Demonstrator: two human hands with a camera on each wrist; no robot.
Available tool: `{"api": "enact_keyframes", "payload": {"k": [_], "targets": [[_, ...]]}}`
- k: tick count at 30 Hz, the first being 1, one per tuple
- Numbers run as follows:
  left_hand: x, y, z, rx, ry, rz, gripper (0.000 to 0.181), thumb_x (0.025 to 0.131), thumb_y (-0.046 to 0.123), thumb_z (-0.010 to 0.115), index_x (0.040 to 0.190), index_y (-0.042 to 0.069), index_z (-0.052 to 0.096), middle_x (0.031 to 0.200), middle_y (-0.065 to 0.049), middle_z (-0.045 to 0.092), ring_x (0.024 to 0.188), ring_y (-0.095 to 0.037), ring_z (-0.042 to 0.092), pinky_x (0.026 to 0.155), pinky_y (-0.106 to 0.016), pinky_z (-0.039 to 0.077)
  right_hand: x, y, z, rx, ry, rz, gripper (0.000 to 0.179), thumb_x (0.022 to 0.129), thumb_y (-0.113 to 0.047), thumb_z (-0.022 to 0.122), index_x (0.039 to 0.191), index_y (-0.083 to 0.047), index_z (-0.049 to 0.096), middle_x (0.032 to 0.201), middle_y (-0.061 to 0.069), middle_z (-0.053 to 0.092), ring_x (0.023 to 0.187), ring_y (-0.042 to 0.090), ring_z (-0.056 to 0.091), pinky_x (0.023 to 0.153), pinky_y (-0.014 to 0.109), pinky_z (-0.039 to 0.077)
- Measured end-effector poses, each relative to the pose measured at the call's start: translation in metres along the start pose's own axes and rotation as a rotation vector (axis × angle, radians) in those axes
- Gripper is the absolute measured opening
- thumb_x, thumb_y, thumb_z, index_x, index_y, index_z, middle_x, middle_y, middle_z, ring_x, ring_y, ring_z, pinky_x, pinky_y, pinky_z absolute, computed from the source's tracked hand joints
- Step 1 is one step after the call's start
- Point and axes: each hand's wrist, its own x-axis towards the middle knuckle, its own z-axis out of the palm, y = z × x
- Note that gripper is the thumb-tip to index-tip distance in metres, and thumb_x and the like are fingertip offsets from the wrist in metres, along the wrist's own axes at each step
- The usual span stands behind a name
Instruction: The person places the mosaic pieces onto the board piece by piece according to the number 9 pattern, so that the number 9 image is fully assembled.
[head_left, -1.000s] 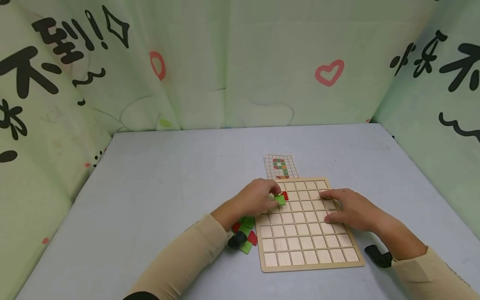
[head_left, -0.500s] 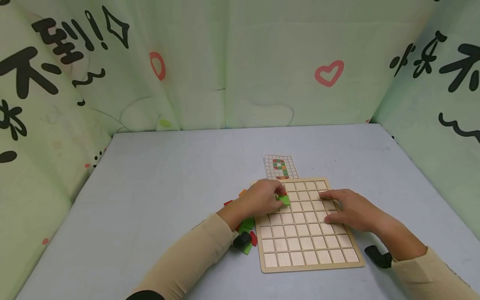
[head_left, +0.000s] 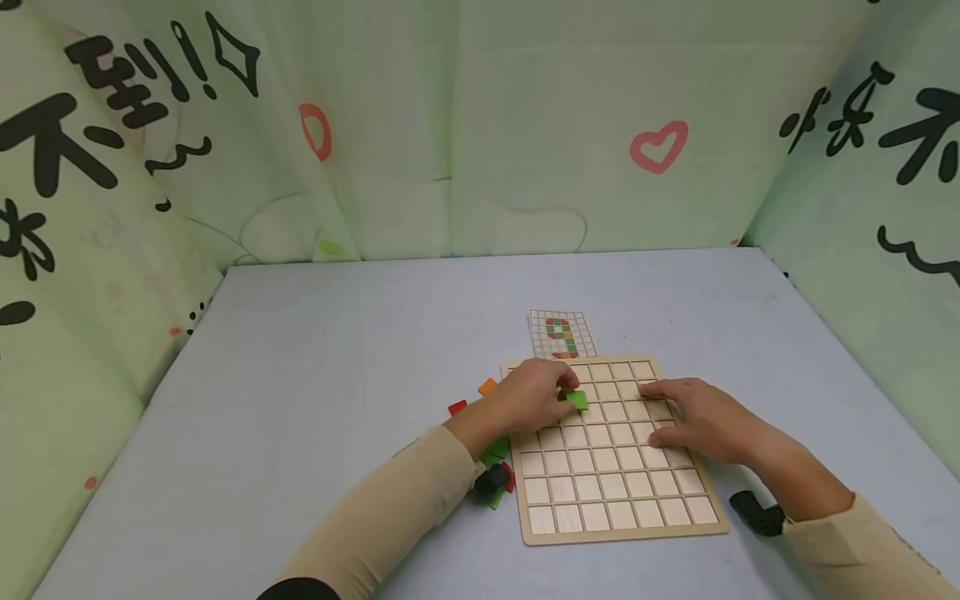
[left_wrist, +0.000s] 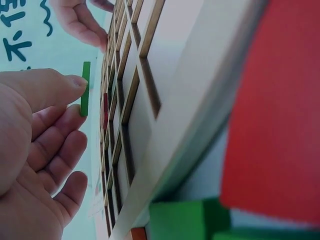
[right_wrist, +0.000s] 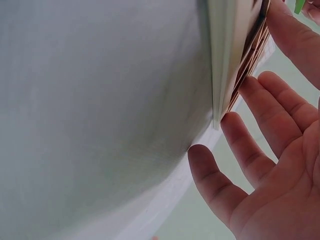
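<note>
My left hand (head_left: 531, 393) is over the upper left of a wooden grid board (head_left: 622, 515), pinching a green square tile (head_left: 577, 400) between thumb and finger. In the left wrist view that tile (left_wrist: 85, 90) is seen edge-on, apart from the board's face. A red tile (left_wrist: 104, 112) stands in a cell of the grid there; in the head view my left hand hides it. My right hand (head_left: 708, 417) rests at the board's right edge, its fingers spread and holding no tile. In the right wrist view its fingertips touch the board's edge (right_wrist: 225, 60).
A small paper card (head_left: 562, 332) with a coloured grid pattern lies behind the board. Loose tiles lie left of the board: orange (head_left: 487, 386), red (head_left: 457, 407) and several green ones (head_left: 497, 450), partly hidden by my left forearm. A pale green printed curtain (head_left: 525, 125) surrounds the table.
My left hand has moved a little to the right over the board with the green tile. The red tile on the board has become hidden in the head view. My right hand stays put.
</note>
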Motion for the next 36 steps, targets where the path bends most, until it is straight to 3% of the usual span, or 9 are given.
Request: {"api": "enact_keyframes", "payload": {"k": [7,20,36], "targets": [[0.003,0.002,0.002,0.025,0.000,0.006,0.025,0.095,0.020,0.069,0.118,0.009,0.067,0.095,0.007,0.062,0.089,-0.008,0.053,0.083,-0.016,0.042,0.000,0.001,0.000,0.005,0.002,-0.008,0.070,0.083,-0.033,0.081,0.137,0.003,0.056,0.134,0.029,0.054,0.126,0.050,0.045,0.098,0.061,0.038],[0.010,0.002,0.005,0.046,0.002,0.004,0.026,0.095,0.019,0.068,0.119,0.009,0.067,0.101,0.006,0.065,0.088,-0.007,0.054,0.083,-0.016,0.043,0.000,0.002,0.001,0.013,0.003,-0.014,0.069,0.083,-0.032,0.081,0.136,0.004,0.056,0.134,0.029,0.055,0.126,0.050,0.045,0.098,0.062,0.038],[0.016,0.007,0.006,0.081,0.016,0.000,0.023,0.094,0.019,0.070,0.115,0.010,0.068,0.094,0.006,0.063,0.082,-0.007,0.054,0.078,-0.016,0.043,0.000,0.002,0.001,-0.001,0.002,-0.010,0.068,0.084,-0.032,0.081,0.137,0.003,0.056,0.134,0.030,0.054,0.126,0.050,0.045,0.097,0.062,0.038]]}}
